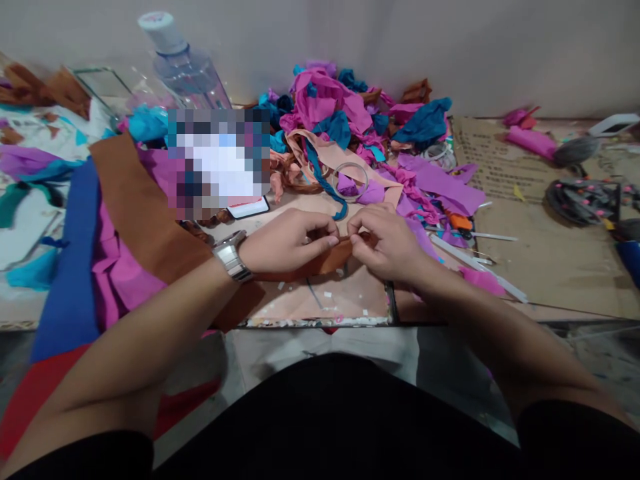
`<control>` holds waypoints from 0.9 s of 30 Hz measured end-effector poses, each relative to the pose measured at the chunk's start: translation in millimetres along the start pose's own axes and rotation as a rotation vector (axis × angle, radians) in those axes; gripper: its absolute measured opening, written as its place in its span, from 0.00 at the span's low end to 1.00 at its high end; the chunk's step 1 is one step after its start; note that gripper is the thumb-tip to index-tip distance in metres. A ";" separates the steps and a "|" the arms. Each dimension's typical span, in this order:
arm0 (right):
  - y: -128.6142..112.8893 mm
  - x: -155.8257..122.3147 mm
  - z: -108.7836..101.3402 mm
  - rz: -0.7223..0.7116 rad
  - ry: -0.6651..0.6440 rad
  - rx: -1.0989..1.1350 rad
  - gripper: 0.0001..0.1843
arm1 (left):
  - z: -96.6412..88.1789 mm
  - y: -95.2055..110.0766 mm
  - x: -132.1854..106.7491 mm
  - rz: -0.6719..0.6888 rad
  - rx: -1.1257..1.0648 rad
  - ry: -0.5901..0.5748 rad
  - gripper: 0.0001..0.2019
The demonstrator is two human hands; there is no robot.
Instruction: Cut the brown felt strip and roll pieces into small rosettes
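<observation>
My left hand (287, 240), with a metal watch on its wrist, pinches one end of a brown strip of crepe paper (325, 261). My right hand (387, 243) pinches the same strip just to the right, fingertips almost touching the left hand's. Both hands hover over a glass-topped work board (320, 313) near its front edge. A wider brown sheet (145, 220) runs from the strip up to the left.
A heap of pink, blue and purple paper scraps (345, 113) lies beyond my hands, with a clear tape ring (350, 181). A plastic bottle (183, 63) stands at the back left. Blue and magenta sheets (80, 267) lie left; cardboard (545, 247) and tools lie right.
</observation>
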State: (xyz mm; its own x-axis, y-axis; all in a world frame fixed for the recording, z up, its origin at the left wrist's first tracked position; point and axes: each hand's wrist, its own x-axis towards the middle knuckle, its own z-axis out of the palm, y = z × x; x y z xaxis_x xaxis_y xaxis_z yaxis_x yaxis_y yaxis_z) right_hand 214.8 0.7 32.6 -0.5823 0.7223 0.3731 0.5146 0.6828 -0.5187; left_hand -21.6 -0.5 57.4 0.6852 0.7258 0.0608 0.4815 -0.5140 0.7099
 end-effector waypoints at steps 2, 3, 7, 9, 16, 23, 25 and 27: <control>0.7 -0.1 -3.3 -0.001 0.025 0.006 0.03 | -4.4 -1.6 0.3 -0.024 0.011 -0.013 0.13; 1.1 0.0 -5.2 -0.004 0.042 0.006 0.03 | -6.6 -2.8 0.6 -0.035 0.018 -0.015 0.13; 2.8 0.8 -12.6 -0.024 0.115 -0.033 0.02 | -16.4 -9.8 1.6 -0.050 0.006 0.006 0.13; 3.6 1.0 -16.3 -0.035 0.152 -0.068 0.02 | -22.4 -13.5 1.3 -0.057 -0.011 0.006 0.13; 11.3 -0.2 -35.1 0.057 0.235 -0.076 0.01 | -45.9 -18.9 -3.8 -0.123 0.022 -0.048 0.14; 16.9 0.8 -78.4 0.175 0.057 -0.163 0.03 | -63.0 -27.2 -10.2 -0.164 0.070 -0.177 0.13; 14.8 -0.5 -94.2 0.175 0.047 -0.157 0.04 | -69.7 -26.6 -12.4 -0.173 0.079 -0.192 0.13; 13.2 -2.6 -108.7 0.191 -0.001 -0.184 0.04 | -77.3 -23.7 -15.1 -0.179 0.107 -0.198 0.14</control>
State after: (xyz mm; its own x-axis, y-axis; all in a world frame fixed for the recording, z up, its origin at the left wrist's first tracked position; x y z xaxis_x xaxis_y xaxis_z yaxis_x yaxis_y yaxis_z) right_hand 291.5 19.8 108.5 -0.4646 0.8397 0.2811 0.7206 0.5430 -0.4311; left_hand -85.6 36.1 93.9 0.6725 0.7113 -0.2045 0.6522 -0.4390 0.6180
